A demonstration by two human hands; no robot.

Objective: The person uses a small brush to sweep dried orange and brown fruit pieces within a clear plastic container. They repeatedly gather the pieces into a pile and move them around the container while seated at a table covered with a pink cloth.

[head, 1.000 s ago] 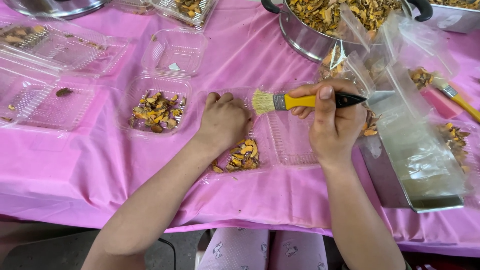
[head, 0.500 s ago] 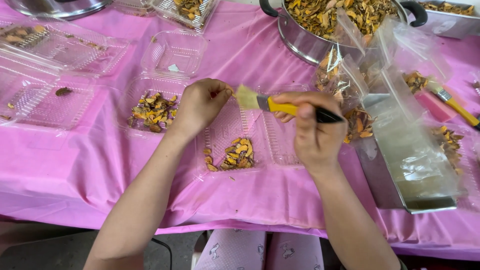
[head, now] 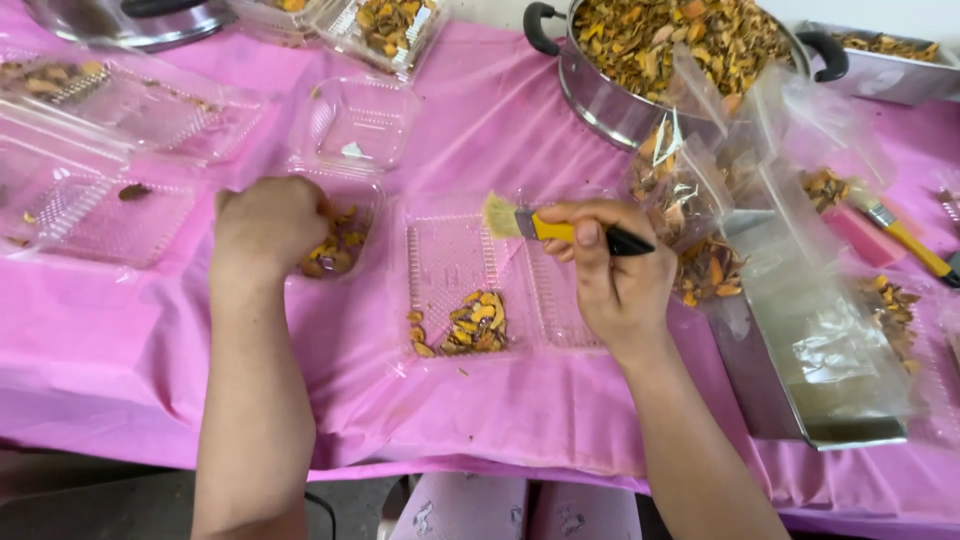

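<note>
gripping a yellow-handled brush (head: 545, 224) in the right hand (head: 612, 275) above a clear tray (head: 450, 255) of dried slices (head: 470, 325); left hand (head: 268, 225) curled into another clear container (head: 352, 205), grip hidden.

Left hand (head: 268, 225) curled palm-down with forearm stretched forward; right hand (head: 612, 268) closed in a fist-like grip, knuckles up.

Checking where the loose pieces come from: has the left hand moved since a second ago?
Yes. The left hand has left the flat tray and gone left into the small tub of pieces.
</note>
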